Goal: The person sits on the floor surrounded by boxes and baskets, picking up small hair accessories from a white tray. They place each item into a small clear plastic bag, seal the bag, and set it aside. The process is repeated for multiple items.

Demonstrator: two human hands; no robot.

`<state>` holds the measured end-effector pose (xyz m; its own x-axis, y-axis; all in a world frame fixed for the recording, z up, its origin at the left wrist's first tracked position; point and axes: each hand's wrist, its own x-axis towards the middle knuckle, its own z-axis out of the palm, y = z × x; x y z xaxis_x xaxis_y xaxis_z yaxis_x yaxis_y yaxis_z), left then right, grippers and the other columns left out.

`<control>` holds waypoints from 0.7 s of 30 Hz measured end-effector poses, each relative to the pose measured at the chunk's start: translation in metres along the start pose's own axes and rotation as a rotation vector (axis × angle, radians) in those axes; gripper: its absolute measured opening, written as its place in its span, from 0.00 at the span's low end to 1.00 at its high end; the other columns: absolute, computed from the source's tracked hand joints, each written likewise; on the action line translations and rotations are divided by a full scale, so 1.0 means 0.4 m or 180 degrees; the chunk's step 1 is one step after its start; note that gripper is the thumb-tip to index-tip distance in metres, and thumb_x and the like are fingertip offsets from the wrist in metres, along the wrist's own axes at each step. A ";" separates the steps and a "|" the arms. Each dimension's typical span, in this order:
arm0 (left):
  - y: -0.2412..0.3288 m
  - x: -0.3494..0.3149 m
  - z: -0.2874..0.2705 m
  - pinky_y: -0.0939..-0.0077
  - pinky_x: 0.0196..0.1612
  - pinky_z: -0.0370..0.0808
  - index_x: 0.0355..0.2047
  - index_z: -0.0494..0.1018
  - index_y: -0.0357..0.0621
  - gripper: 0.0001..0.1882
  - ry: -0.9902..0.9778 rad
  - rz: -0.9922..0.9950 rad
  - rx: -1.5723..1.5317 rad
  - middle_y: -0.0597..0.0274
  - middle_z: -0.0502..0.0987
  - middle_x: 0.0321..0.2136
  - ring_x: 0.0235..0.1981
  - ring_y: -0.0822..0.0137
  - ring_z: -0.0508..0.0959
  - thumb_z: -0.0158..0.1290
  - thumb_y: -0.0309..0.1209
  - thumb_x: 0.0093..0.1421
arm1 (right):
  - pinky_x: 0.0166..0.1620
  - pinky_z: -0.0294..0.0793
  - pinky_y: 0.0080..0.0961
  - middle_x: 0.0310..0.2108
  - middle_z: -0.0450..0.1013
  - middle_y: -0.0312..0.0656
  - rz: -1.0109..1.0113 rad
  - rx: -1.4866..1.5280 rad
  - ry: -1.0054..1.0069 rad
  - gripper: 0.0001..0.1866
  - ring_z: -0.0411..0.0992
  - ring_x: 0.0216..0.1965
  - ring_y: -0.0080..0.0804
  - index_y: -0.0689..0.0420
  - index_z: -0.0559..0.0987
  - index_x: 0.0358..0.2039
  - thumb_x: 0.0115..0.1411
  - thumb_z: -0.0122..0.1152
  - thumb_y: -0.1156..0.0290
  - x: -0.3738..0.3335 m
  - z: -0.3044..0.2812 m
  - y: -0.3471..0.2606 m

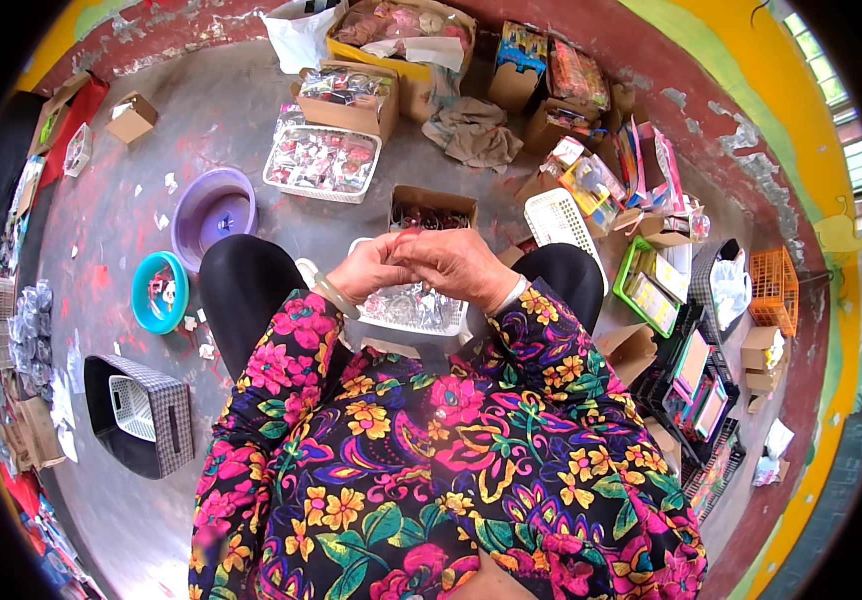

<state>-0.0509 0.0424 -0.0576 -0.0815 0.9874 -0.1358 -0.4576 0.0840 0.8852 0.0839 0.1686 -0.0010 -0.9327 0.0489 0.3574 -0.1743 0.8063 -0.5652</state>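
My left hand and my right hand meet in front of me, fingers closed and pressed together at the tips. A small bit of red shows at the far side of the fingers; what it belongs to is hidden. Just below the hands, between my knees, sits a white plastic basket holding small transparent packets. The hands cover part of it. Beyond them stands an open cardboard box with dark and reddish small items inside.
A purple basin and a turquoise tub stand on the floor at left, near a checked bin. Ahead is a white basket of packets. Boxes, a green tray and black crates crowd the right.
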 end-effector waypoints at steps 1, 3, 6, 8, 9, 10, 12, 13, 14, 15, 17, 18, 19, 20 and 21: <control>0.006 0.002 0.010 0.74 0.49 0.69 0.52 0.62 0.37 0.29 0.0085 0.0250 0.0255 0.63 0.69 0.47 0.45 0.70 0.71 0.56 0.19 0.49 | 0.29 0.72 0.32 0.27 0.73 0.41 0.0056 -0.0100 0.0086 0.09 0.72 0.29 0.42 0.52 0.76 0.33 0.48 0.56 0.72 -0.003 0.003 0.001; 0.008 0.008 0.010 0.72 0.47 0.69 0.51 0.64 0.37 0.29 0.0441 0.0646 0.1209 0.63 0.72 0.45 0.44 0.70 0.72 0.59 0.25 0.47 | 0.28 0.71 0.34 0.27 0.73 0.41 0.0194 -0.0334 0.0292 0.08 0.73 0.28 0.41 0.52 0.76 0.32 0.49 0.55 0.70 -0.011 0.010 0.007; 0.007 -0.003 0.015 0.71 0.44 0.70 0.49 0.65 0.37 0.28 0.1649 0.0615 0.3116 0.63 0.74 0.41 0.42 0.71 0.72 0.60 0.30 0.47 | 0.27 0.71 0.34 0.25 0.73 0.41 0.0647 -0.0671 0.0429 0.08 0.73 0.27 0.41 0.51 0.76 0.32 0.50 0.53 0.68 -0.017 0.026 0.021; -0.015 0.002 0.009 0.72 0.43 0.71 0.46 0.67 0.35 0.24 0.1738 0.0639 0.2432 0.61 0.75 0.37 0.39 0.71 0.73 0.59 0.32 0.49 | 0.27 0.71 0.35 0.24 0.72 0.40 0.0827 -0.0955 0.0244 0.08 0.72 0.26 0.41 0.51 0.76 0.32 0.51 0.53 0.68 -0.014 0.025 0.011; -0.020 0.004 0.010 0.72 0.42 0.72 0.45 0.68 0.35 0.23 0.1628 0.0598 0.1897 0.62 0.75 0.36 0.39 0.71 0.74 0.58 0.31 0.51 | 0.27 0.71 0.35 0.23 0.72 0.40 0.0914 -0.1095 0.0148 0.08 0.72 0.25 0.41 0.50 0.76 0.32 0.51 0.52 0.67 -0.012 0.026 0.005; -0.023 0.005 0.011 0.72 0.41 0.72 0.45 0.68 0.35 0.21 0.1513 0.0554 0.1362 0.62 0.75 0.36 0.39 0.71 0.74 0.57 0.31 0.52 | 0.27 0.71 0.34 0.23 0.71 0.40 0.0863 -0.1128 0.0104 0.08 0.72 0.25 0.40 0.51 0.76 0.32 0.51 0.52 0.68 -0.011 0.030 0.005; -0.014 0.007 0.035 0.75 0.41 0.73 0.44 0.69 0.34 0.17 0.1389 0.0381 0.0385 0.61 0.75 0.36 0.39 0.71 0.74 0.52 0.29 0.56 | 0.28 0.71 0.33 0.23 0.71 0.40 0.0760 -0.1190 0.0011 0.08 0.72 0.26 0.40 0.52 0.76 0.31 0.50 0.52 0.69 -0.009 0.039 0.006; -0.006 0.008 0.049 0.77 0.41 0.73 0.44 0.69 0.34 0.15 0.1324 0.0291 -0.0104 0.61 0.75 0.36 0.39 0.71 0.74 0.50 0.28 0.57 | 0.29 0.72 0.33 0.24 0.71 0.40 0.0655 -0.1166 -0.0014 0.08 0.72 0.27 0.40 0.54 0.75 0.31 0.50 0.52 0.69 -0.007 0.042 0.006; -0.004 0.011 0.056 0.77 0.41 0.73 0.43 0.69 0.33 0.14 0.1337 0.0286 -0.0136 0.60 0.75 0.36 0.39 0.71 0.74 0.48 0.27 0.58 | 0.29 0.72 0.32 0.25 0.71 0.41 0.0548 -0.1141 -0.0039 0.07 0.72 0.28 0.39 0.55 0.75 0.30 0.49 0.52 0.70 -0.005 0.044 0.007; -0.002 0.013 0.061 0.78 0.41 0.73 0.43 0.70 0.33 0.13 0.1348 0.0281 -0.0167 0.60 0.74 0.36 0.38 0.70 0.74 0.46 0.26 0.59 | 0.30 0.72 0.32 0.25 0.71 0.41 0.0443 -0.1117 -0.0062 0.07 0.72 0.29 0.39 0.56 0.74 0.29 0.49 0.51 0.71 -0.003 0.046 0.008; -0.010 0.014 0.056 0.80 0.40 0.73 0.42 0.70 0.32 0.12 0.1358 0.0346 -0.0188 0.59 0.74 0.36 0.37 0.71 0.74 0.44 0.25 0.60 | 0.31 0.72 0.31 0.26 0.71 0.41 0.0346 -0.1016 0.0010 0.07 0.72 0.30 0.39 0.57 0.74 0.29 0.48 0.52 0.73 -0.004 0.063 0.019; -0.021 0.017 0.047 0.80 0.39 0.73 0.41 0.71 0.32 0.12 0.1361 0.0413 -0.0180 0.59 0.75 0.35 0.36 0.71 0.74 0.44 0.25 0.60 | 0.31 0.72 0.30 0.26 0.71 0.41 0.0297 -0.0962 0.0044 0.07 0.72 0.31 0.39 0.58 0.73 0.30 0.48 0.52 0.74 0.000 0.068 0.019; -0.031 0.018 0.039 0.80 0.38 0.73 0.41 0.71 0.32 0.12 0.1364 0.0481 -0.0172 0.59 0.75 0.35 0.35 0.72 0.74 0.44 0.25 0.60 | 0.32 0.72 0.30 0.27 0.71 0.41 0.0280 -0.0919 0.0062 0.07 0.71 0.31 0.40 0.59 0.73 0.29 0.48 0.52 0.74 0.001 0.071 0.015; -0.040 0.017 0.032 0.81 0.38 0.73 0.40 0.71 0.31 0.11 0.1500 0.0417 -0.0100 0.59 0.75 0.34 0.34 0.73 0.74 0.44 0.25 0.60 | 0.33 0.72 0.30 0.27 0.71 0.41 0.0263 -0.0874 0.0081 0.07 0.71 0.32 0.40 0.59 0.73 0.29 0.48 0.51 0.75 0.002 0.074 0.006; -0.042 0.017 0.028 0.81 0.37 0.72 0.40 0.71 0.31 0.11 0.1621 0.0351 -0.0026 0.60 0.75 0.33 0.33 0.73 0.74 0.45 0.25 0.60 | 0.33 0.72 0.30 0.28 0.71 0.41 0.0256 -0.0839 0.0107 0.07 0.71 0.32 0.40 0.60 0.72 0.29 0.48 0.51 0.75 0.004 0.076 -0.002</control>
<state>-0.0337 0.0492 -0.0686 -0.5491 0.7997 -0.2429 -0.4286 -0.0200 0.9033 0.0731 0.1502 -0.0225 -0.9284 0.1351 0.3461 -0.0076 0.9244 -0.3813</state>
